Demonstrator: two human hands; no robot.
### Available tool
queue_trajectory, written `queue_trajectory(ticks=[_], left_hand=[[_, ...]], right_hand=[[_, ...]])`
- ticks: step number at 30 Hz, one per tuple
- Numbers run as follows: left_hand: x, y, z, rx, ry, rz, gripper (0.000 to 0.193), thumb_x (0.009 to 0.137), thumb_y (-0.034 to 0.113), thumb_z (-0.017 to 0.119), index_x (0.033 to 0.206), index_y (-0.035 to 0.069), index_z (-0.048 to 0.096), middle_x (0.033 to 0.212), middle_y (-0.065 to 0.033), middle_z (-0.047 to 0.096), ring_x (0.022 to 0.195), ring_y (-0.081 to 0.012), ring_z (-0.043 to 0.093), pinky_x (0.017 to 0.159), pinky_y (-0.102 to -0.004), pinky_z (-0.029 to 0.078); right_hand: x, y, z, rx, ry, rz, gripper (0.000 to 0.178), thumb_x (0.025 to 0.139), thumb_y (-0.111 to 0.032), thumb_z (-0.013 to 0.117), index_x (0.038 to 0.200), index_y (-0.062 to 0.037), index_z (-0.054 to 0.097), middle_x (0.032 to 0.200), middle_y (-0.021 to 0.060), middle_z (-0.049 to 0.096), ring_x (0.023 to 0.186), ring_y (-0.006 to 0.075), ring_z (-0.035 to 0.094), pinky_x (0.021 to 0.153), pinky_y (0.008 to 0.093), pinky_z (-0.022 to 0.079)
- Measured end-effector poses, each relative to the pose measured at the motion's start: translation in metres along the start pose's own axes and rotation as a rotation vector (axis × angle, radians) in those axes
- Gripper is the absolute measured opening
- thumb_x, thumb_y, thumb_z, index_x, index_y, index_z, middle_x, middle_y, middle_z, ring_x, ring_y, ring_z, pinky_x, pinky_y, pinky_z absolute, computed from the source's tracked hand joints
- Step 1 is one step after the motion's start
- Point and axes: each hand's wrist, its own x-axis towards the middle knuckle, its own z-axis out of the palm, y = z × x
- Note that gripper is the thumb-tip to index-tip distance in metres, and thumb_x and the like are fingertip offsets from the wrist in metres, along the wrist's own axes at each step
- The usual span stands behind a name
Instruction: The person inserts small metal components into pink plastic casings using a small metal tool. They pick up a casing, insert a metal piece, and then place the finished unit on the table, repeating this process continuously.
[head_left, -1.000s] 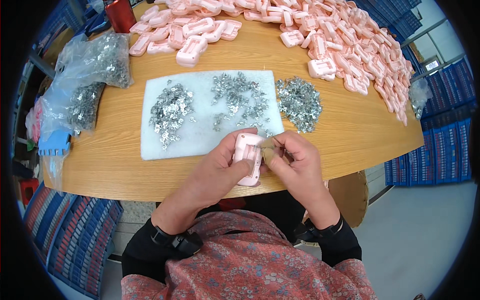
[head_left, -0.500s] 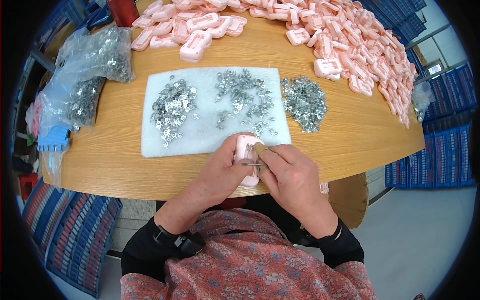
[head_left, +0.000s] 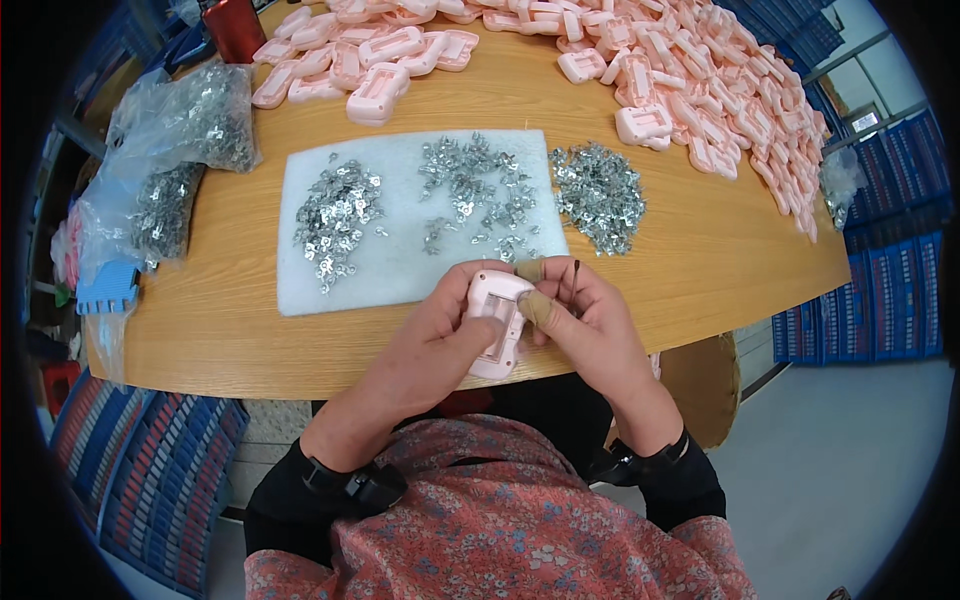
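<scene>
A pink plastic casing (head_left: 498,285) with a long rectangular recess is held just off the table's near edge. My left hand (head_left: 430,340) is closed round its left side, the thumb lying over the recess. On the right side, my right hand (head_left: 603,335) pinches the casing's edge with its thumb and forefinger, both wrapped in tan tape. A thin metal tool (head_left: 575,280) stands upright among the right hand's fingers; its lower part is hidden. Just beyond my hands, a white foam sheet (head_left: 400,270) carries small metal clips (head_left: 337,220) in loose heaps.
Another heap of metal clips (head_left: 600,200) lies right of the sheet. Pink casings (head_left: 690,80) are piled along the far side. Clear bags of metal parts (head_left: 215,120), a blue plastic piece (head_left: 107,288) and a red container (head_left: 233,30) stand left. Blue racks (head_left: 160,470) surround the table.
The thin tool lay across the casing's recess and now points up among my right fingers. My right hand has shifted to the casing's edge, and the casing is turned slightly.
</scene>
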Motion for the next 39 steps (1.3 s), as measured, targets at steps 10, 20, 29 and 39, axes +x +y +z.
queue_trajectory(ticks=[10, 20, 29, 39], left_hand=[[-0.004, 0.021, -0.001, 0.634, -0.017, 0.091, 0.037, 0.101, 0.009, 0.043, 0.136, 0.000, 0.046, 0.106, -0.0072, 0.061, 0.091, -0.0122, 0.058, 0.081, -0.0272, 0.048], [-0.003, 0.010, -0.014, -0.524, -0.149, -0.178, 0.039, 0.103, 0.028, 0.043, 0.135, 0.006, 0.047, 0.084, -0.0062, 0.052, 0.061, -0.0150, 0.050, 0.056, -0.0292, 0.042], [-0.004, 0.012, -0.010, -0.421, -0.071, -0.185, 0.038, 0.104, 0.028, 0.045, 0.136, 0.009, 0.048, 0.086, -0.0054, 0.053, 0.064, -0.0129, 0.050, 0.057, -0.0266, 0.042], [0.000, 0.004, -0.001, 0.001, 0.171, 0.042, 0.039, 0.106, 0.025, 0.038, 0.140, 0.006, 0.040, 0.113, -0.0051, 0.055, 0.093, -0.0133, 0.057, 0.077, -0.0265, 0.052]], right_hand=[[-0.008, -0.011, 0.006, -0.023, -0.011, 0.024, 0.025, 0.095, -0.013, 0.066, 0.115, 0.0017, 0.061, 0.084, -0.0047, 0.059, 0.072, 0.0007, 0.050, 0.065, 0.0179, 0.042], [-0.001, -0.002, 0.016, -0.055, 0.096, -0.224, 0.021, 0.089, 0.000, 0.066, 0.110, 0.0008, 0.062, 0.077, -0.0050, 0.049, 0.068, 0.0029, 0.043, 0.062, 0.0197, 0.040], [-0.006, -0.003, 0.022, -0.452, 0.053, -0.470, 0.016, 0.084, -0.006, 0.069, 0.099, -0.0015, 0.066, 0.082, 0.0112, 0.060, 0.069, 0.0234, 0.061, 0.063, 0.0319, 0.048], [-0.019, -0.013, 0.026, -0.498, -0.027, -0.518, 0.043, 0.067, -0.010, 0.077, 0.108, -0.0021, 0.065, 0.089, 0.0109, 0.063, 0.076, 0.0288, 0.064, 0.067, 0.0361, 0.054]])
